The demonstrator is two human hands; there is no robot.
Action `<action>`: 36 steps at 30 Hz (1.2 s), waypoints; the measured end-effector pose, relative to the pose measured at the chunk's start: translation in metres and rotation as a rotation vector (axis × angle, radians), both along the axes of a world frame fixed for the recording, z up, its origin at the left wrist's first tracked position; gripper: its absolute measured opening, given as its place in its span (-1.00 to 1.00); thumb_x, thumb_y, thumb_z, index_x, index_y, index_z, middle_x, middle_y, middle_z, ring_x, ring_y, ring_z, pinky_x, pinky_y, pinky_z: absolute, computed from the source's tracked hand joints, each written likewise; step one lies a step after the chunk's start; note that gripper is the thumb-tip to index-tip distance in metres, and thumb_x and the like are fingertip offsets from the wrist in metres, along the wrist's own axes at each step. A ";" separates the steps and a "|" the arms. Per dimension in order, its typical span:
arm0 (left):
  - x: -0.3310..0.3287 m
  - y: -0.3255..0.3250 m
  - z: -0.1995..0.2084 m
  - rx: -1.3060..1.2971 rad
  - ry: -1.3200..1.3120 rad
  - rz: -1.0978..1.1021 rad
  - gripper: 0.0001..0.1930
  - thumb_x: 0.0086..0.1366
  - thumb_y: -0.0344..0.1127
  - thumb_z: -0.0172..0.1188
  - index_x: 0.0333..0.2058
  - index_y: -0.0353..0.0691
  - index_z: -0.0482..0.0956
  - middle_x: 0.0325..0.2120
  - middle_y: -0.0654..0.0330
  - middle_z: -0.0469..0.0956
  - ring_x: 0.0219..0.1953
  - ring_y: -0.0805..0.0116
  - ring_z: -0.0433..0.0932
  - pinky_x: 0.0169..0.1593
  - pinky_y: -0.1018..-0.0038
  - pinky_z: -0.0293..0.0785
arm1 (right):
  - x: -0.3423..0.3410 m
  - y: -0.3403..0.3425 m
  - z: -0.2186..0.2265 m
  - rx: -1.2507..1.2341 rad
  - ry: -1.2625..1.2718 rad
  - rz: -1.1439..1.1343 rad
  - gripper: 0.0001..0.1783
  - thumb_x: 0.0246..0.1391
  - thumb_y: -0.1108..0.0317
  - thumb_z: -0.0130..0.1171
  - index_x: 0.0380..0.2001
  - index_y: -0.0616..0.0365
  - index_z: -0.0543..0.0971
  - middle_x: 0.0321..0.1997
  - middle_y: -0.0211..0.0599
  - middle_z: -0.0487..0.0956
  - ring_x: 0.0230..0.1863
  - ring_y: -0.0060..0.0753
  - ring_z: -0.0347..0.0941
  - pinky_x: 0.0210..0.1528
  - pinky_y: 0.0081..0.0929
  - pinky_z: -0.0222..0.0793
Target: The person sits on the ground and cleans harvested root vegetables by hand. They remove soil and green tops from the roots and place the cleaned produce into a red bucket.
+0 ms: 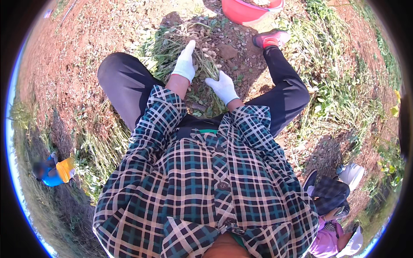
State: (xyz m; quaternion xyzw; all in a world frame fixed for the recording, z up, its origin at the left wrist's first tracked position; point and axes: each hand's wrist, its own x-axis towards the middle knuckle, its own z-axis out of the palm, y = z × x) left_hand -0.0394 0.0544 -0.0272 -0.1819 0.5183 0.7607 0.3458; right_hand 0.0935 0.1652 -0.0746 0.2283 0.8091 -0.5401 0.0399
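Note:
My right hand [223,87], in a white glove, is closed round the green stems of a bunch of peanut plants [207,63]. Pale peanut pods [205,48] hang in a cluster at the upper end of that bunch. My left hand [185,64], also gloved in white, lies just left of the pods with its fingers stretched out together; whether it touches them I cannot tell. Beneath and beyond it spreads a heap of pulled peanut plants [157,47], with roots and more pods at its far side.
A red basin [245,12] stands at the far side, with pale contents. My legs stretch out on both sides of the heap. Leafy plants [329,96] lie along the right. Another person [329,232] sits at the lower right, and someone with a yellow container [65,170] is at left.

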 end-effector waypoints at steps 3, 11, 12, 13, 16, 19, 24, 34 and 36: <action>0.023 0.001 0.009 -0.154 -0.027 -0.266 -0.26 0.12 0.17 0.14 0.20 -0.08 0.21 0.24 0.02 0.13 0.30 0.00 0.01 0.24 -0.07 -0.18 | -0.002 0.004 -0.004 0.007 0.019 -0.071 -0.54 -0.10 0.11 0.25 -0.21 0.26 0.50 -0.28 -0.07 0.59 -0.21 -0.18 0.52 -0.12 -0.33 0.38; 0.015 -0.002 -0.006 0.097 -0.101 -0.142 -0.85 0.15 -0.39 0.15 -0.29 -0.25 0.48 -0.46 0.17 0.53 -0.43 0.20 0.55 -0.37 0.30 0.51 | 0.006 -0.033 0.036 0.249 -0.014 0.197 -0.43 -0.06 0.01 0.14 -0.11 0.23 0.37 -0.31 0.06 0.56 -0.22 0.13 0.50 -0.17 -0.08 0.39; 0.018 0.001 0.004 0.105 -0.042 -0.147 -0.85 0.14 -0.40 0.15 -0.29 -0.24 0.48 -0.46 0.17 0.54 -0.45 0.18 0.57 -0.40 0.32 0.51 | 0.008 -0.037 0.037 0.295 -0.050 0.220 -0.41 -0.06 0.01 0.14 -0.09 0.26 0.35 -0.31 0.05 0.57 -0.22 0.12 0.50 -0.17 -0.08 0.39; 0.019 -0.002 0.003 0.079 -0.032 -0.170 -0.85 0.13 -0.41 0.15 -0.29 -0.24 0.48 -0.46 0.17 0.53 -0.44 0.17 0.58 -0.42 0.34 0.50 | 0.009 -0.040 0.044 0.288 -0.097 0.282 -0.38 -0.06 0.01 0.14 -0.05 0.26 0.33 -0.30 0.06 0.56 -0.21 0.12 0.50 -0.18 -0.10 0.39; 0.015 -0.008 -0.010 -0.023 0.023 -0.235 -0.82 0.10 -0.45 0.16 -0.27 -0.24 0.46 -0.46 0.17 0.53 -0.43 0.13 0.61 -0.45 0.37 0.51 | 0.010 -0.038 0.062 0.225 -0.126 0.420 -0.34 -0.04 0.02 0.14 0.03 0.25 0.30 -0.30 0.07 0.55 -0.21 0.11 0.49 -0.19 -0.14 0.39; 0.014 -0.009 0.002 0.106 -0.004 -0.237 -0.73 0.06 -0.55 0.15 -0.21 -0.26 0.42 -0.42 0.13 0.52 -0.42 0.12 0.59 -0.41 0.24 0.58 | 0.016 -0.006 0.056 -0.025 0.052 0.391 -0.46 -0.03 0.10 0.09 -0.02 0.20 0.40 -0.29 0.01 0.57 -0.20 0.01 0.51 -0.14 -0.20 0.40; 0.016 -0.010 -0.011 -0.072 0.132 -0.244 -0.62 -0.01 -0.63 0.13 -0.15 -0.28 0.41 -0.38 0.16 0.51 -0.42 0.23 0.57 -0.42 0.23 0.59 | 0.018 0.044 0.040 -0.288 0.217 -0.193 -0.77 0.04 0.33 0.13 -0.24 0.21 0.56 -0.42 -0.31 0.58 -0.39 -0.55 0.50 -0.28 -0.56 0.39; 0.037 0.006 -0.014 -0.192 0.329 -0.506 -0.66 0.02 -0.49 0.27 -0.17 -0.27 0.47 -0.41 0.29 0.51 -0.42 0.48 0.50 -0.35 0.55 0.46 | 0.001 0.032 0.030 -0.095 0.367 0.063 -0.63 0.02 0.32 0.22 -0.12 0.32 0.51 -0.18 -0.26 0.56 -0.17 -0.48 0.52 -0.11 -0.54 0.43; 0.036 0.002 -0.022 -0.129 0.271 -0.535 -0.57 0.04 -0.45 0.27 -0.08 -0.31 0.39 -0.29 0.21 0.52 -0.33 0.41 0.51 -0.26 0.49 0.47 | 0.001 0.035 0.033 -0.136 0.289 0.081 -0.60 0.00 0.28 0.24 -0.12 0.33 0.51 -0.20 -0.25 0.56 -0.18 -0.49 0.52 -0.12 -0.54 0.43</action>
